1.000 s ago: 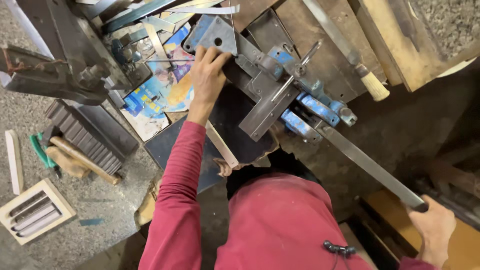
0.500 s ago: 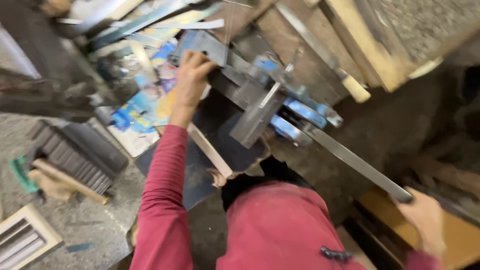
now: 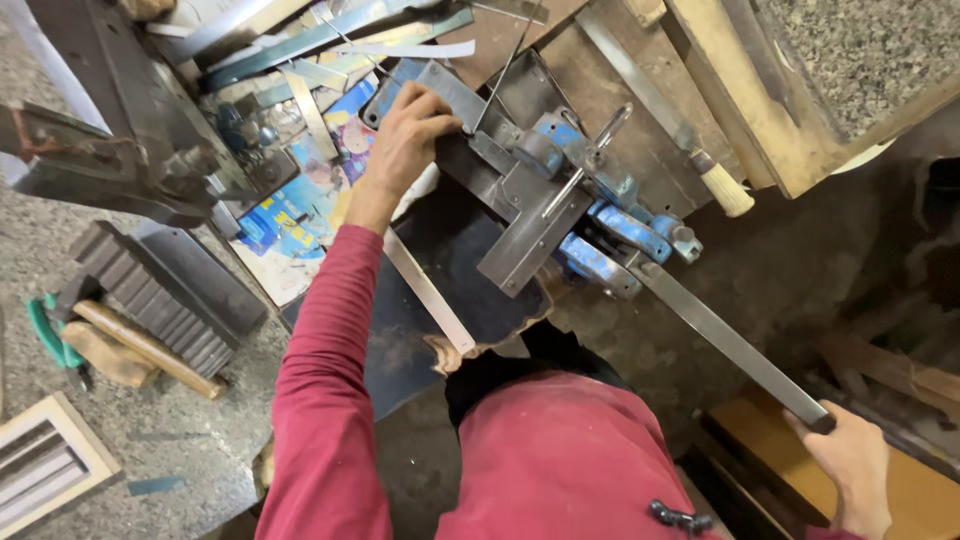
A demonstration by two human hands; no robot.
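One view only, from the head camera, so we read everything from there. Our left hand (image 3: 405,140) lies flat over a grey metal plate (image 3: 450,90) at the far end of the blue bench shear (image 3: 590,215), fingers curled over the plate's edge and pressing it down; the hand is closed on it, not spread wide. We judge the plate thin, stiff and fairly light, with sharp cut edges, so it is best held from above on its flat face, as it is now, with fingertips kept back from the blade line just beside them.

Our right hand (image 3: 850,470) is wrapped around the near end of the long steel lever (image 3: 720,335), a firm fist at the very tip. The bar looks heavy and rigid; gripping it at the end gives the most leverage, and bare steel may be slippery in the palm. It runs diagonally from the shear body towards our right hip, well apart from the plate.

Near the left hand lie loose metal strips (image 3: 430,295), coloured printed sheets (image 3: 290,215) and a wooden-handled tool (image 3: 720,185). Further to the left, a ribbed grey block (image 3: 165,290) rests on the stone bench (image 3: 150,450).
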